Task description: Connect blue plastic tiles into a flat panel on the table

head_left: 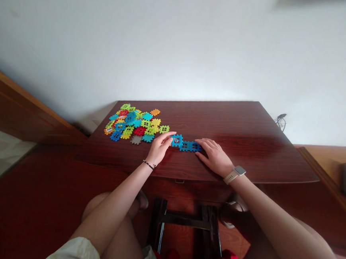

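Observation:
My left hand (158,147) pinches the left edge of a blue interlocking tile (177,140) with a window-like cutout. This tile sits a little higher than two joined blue tiles (190,146) lying flat on the table, and its corner meets or overlaps their left end; I cannot tell if they are locked together. My right hand (214,154) rests on the table with its fingers stretched out, the fingertips touching the right end of the joined pair. A dark bracelet is on my left wrist, and a watch (234,174) is on my right.
A heap of colourful interlocking tiles (139,131) lies on the left of the dark wooden table (236,122). A white wall (191,47) stands behind the table. A black cable (280,120) hangs past the right edge. Below are a drawer handle (179,181) and a dark stool frame (186,221).

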`<state>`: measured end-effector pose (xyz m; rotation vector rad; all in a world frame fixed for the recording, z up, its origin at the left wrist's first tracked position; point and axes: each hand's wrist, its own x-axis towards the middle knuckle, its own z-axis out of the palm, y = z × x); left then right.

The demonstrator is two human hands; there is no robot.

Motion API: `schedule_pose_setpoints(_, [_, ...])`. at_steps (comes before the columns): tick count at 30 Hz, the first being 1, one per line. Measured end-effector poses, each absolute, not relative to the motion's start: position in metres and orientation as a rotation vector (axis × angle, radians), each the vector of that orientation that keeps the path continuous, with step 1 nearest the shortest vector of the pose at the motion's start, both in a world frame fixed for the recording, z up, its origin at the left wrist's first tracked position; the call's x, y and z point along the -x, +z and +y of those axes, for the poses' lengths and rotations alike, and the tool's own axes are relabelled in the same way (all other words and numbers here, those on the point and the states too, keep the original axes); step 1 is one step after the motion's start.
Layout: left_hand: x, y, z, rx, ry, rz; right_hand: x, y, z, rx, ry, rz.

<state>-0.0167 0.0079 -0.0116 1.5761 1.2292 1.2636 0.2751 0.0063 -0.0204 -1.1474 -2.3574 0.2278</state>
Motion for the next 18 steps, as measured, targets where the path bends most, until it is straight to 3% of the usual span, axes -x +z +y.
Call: schedule_pose_setpoints(18, [0.0138,-0.0151,0.0084,-1.344,1.292,1.117,-0.2750,-0.0200,0.0061,1.150,0.224,-2.365])
